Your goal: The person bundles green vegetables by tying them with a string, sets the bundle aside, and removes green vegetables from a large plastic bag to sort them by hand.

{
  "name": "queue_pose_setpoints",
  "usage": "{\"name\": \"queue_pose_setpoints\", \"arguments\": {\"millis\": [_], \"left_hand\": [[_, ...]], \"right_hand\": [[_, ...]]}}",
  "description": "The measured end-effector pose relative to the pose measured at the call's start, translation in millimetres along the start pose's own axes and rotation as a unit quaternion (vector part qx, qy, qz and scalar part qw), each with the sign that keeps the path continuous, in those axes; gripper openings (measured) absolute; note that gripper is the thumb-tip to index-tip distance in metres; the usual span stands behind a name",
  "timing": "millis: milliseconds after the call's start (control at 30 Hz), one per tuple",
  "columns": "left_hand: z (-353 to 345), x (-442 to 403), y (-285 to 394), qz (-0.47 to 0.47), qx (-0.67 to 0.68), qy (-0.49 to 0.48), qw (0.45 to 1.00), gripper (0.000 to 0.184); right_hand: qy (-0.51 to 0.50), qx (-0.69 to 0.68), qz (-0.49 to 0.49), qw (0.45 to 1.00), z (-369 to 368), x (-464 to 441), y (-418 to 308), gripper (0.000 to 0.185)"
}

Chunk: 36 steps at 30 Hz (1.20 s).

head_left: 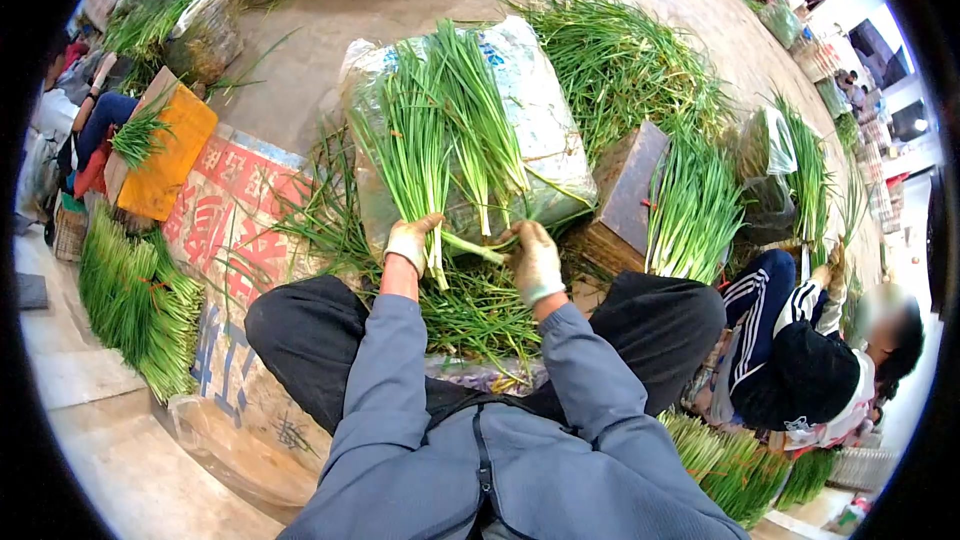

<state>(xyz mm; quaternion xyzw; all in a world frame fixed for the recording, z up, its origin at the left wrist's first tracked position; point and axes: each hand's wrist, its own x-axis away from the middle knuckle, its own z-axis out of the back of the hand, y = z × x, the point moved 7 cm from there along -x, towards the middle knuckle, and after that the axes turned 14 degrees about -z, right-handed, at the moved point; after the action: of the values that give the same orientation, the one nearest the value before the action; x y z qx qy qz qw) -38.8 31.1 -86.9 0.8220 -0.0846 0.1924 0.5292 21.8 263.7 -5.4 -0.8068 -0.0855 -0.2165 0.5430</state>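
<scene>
My left hand (pixel 408 243), in a pale glove, is closed round the white stalk ends of a bunch of long green leafy stalks (pixel 412 140). Also gloved, my right hand (pixel 535 258) is closed on a few pale stalks (pixel 476 248) that stretch across toward my left hand. A second bunch (pixel 475 110) lies beside the first on a plastic-covered block (pixel 540 130), its white ends pointing toward me. Loose leaves (pixel 475 315) are heaped below my hands, between my knees.
A large leafy heap (pixel 625 60) lies beyond the block. To the right are a wooden box (pixel 630 195) and tied bunches (pixel 695 205). A seated person (pixel 790 350) is at the right, another (pixel 95 120) at the far left, near an orange board (pixel 170 155).
</scene>
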Motion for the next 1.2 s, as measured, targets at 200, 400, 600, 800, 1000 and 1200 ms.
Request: {"name": "queue_pose_setpoints", "arguments": {"millis": [200, 400, 600, 800, 1000, 1200], "left_hand": [[10.4, 15.1, 32.5, 0.016, 0.019, 0.008, 1.000, 0.021], [1.0, 17.9, 35.1, 0.024, 0.151, -0.057, 0.987, 0.026], [-6.1, 23.1, 36.7, 0.056, 0.223, -0.086, 0.969, 0.027], [6.1, 11.8, 29.4, 0.021, 0.176, -0.027, 0.984, 0.021], [-1.6, 8.4, 43.8, -0.015, 0.102, -0.004, 0.995, 0.020], [-5.3, 18.1, 63.4, -0.063, 0.019, 0.022, 0.998, 0.028]], "right_hand": [[-0.201, -0.339, -0.033, 0.918, 14.2, 29.6, -77.0, 0.014], [-0.106, 0.226, 0.004, 0.968, -60.8, -7.3, -24.3, 0.046], [-0.232, 0.292, -0.179, 0.910, -105.1, -5.6, 50.7, 0.042], [-0.305, 0.559, 0.002, 0.771, -63.1, 61.2, 61.7, 0.029], [-0.270, 0.839, -0.231, 0.412, 90.9, 63.7, 203.5, 0.034], [-0.102, 0.826, -0.137, 0.537, 26.7, 45.8, 77.7, 0.039]]}}
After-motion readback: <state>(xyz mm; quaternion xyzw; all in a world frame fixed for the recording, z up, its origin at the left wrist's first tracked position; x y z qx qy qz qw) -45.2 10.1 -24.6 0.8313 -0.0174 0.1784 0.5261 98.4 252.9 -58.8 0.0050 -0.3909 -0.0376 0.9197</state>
